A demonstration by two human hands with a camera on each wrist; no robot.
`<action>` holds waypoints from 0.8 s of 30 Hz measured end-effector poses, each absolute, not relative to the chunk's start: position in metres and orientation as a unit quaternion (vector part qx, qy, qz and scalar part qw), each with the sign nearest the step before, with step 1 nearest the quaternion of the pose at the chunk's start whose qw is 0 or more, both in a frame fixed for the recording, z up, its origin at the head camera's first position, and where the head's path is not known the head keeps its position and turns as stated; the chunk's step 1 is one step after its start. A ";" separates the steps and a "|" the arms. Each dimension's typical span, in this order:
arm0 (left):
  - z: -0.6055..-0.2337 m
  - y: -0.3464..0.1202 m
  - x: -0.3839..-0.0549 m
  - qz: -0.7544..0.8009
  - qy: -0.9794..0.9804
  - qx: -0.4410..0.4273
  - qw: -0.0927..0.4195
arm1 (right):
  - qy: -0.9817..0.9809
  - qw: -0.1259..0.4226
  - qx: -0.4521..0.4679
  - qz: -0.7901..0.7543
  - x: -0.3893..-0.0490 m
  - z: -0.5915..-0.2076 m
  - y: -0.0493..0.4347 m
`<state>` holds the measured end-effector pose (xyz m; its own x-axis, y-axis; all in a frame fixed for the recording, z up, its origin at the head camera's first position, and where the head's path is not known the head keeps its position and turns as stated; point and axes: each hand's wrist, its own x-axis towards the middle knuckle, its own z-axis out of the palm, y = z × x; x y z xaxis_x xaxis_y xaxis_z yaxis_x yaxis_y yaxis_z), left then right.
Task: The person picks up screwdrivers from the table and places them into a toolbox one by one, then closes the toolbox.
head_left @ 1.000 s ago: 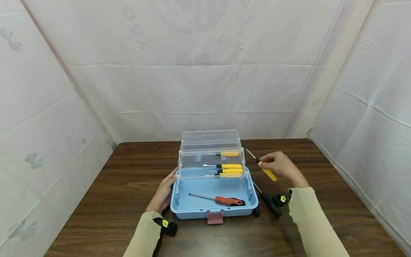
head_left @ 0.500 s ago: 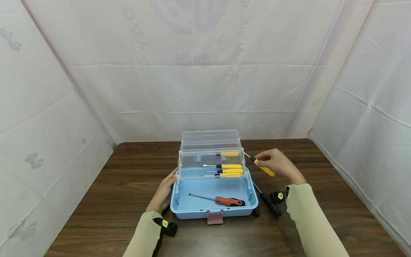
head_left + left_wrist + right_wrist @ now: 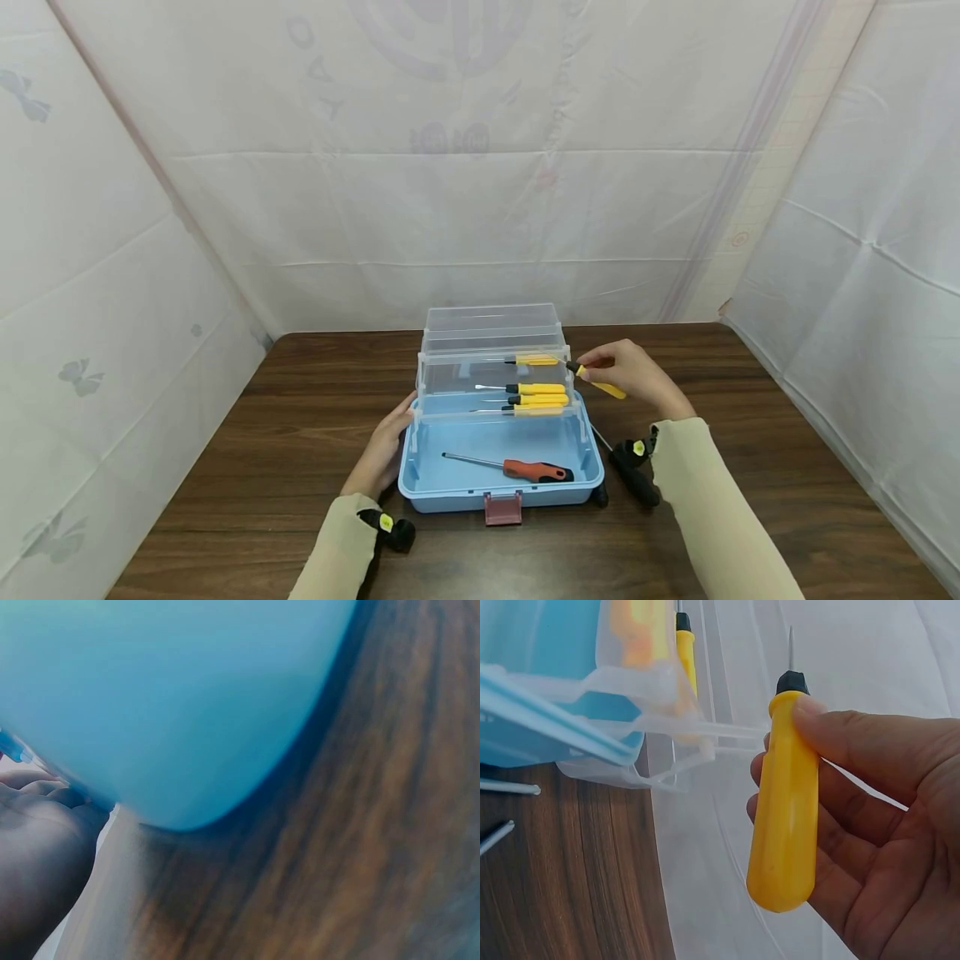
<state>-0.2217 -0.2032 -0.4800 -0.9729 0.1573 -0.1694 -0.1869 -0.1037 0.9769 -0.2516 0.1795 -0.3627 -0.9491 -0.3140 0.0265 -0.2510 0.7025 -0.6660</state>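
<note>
A light-blue toolbox [image 3: 450, 501] stands open in the head view, its clear tiered trays [image 3: 491, 315] raised at the back. My left hand [image 3: 382, 450] rests against its left side, fingers along the wall and rim. In the left wrist view the blue wall [image 3: 187, 727] hides part of that hand [image 3: 45, 847]. My right hand [image 3: 885, 810] pinches a yellow-handled screwdriver [image 3: 784, 817] near its black collar, shaft pointing away. In the head view this right hand [image 3: 630, 375] is at the trays' right end, the shaft over a tray.
Several yellow screwdrivers [image 3: 538, 388] lie in the clear trays. An orange-and-black screwdriver [image 3: 532, 471] lies in the box's base. On the wooden table [image 3: 322, 375], a black-handled screwdriver [image 3: 633, 479] and another black handle [image 3: 599, 495] lie at the right. A pink latch [image 3: 502, 508] hangs at the front.
My right hand has moved left with the yellow screwdriver, bringing its shaft over the trays. The left hand and the toolbox have stayed in place.
</note>
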 end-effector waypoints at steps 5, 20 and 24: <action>-0.480 -0.204 -0.221 0.745 0.657 -0.003 0.115 | 0.921 0.043 -0.159 -0.353 -0.253 -0.361 0.172; -0.478 -0.207 -0.219 0.751 0.649 0.012 0.121 | 0.914 0.033 -0.188 -0.358 -0.261 -0.362 0.150; -0.479 -0.207 -0.219 0.750 0.650 0.008 0.119 | 0.914 0.037 -0.188 -0.358 -0.261 -0.362 0.145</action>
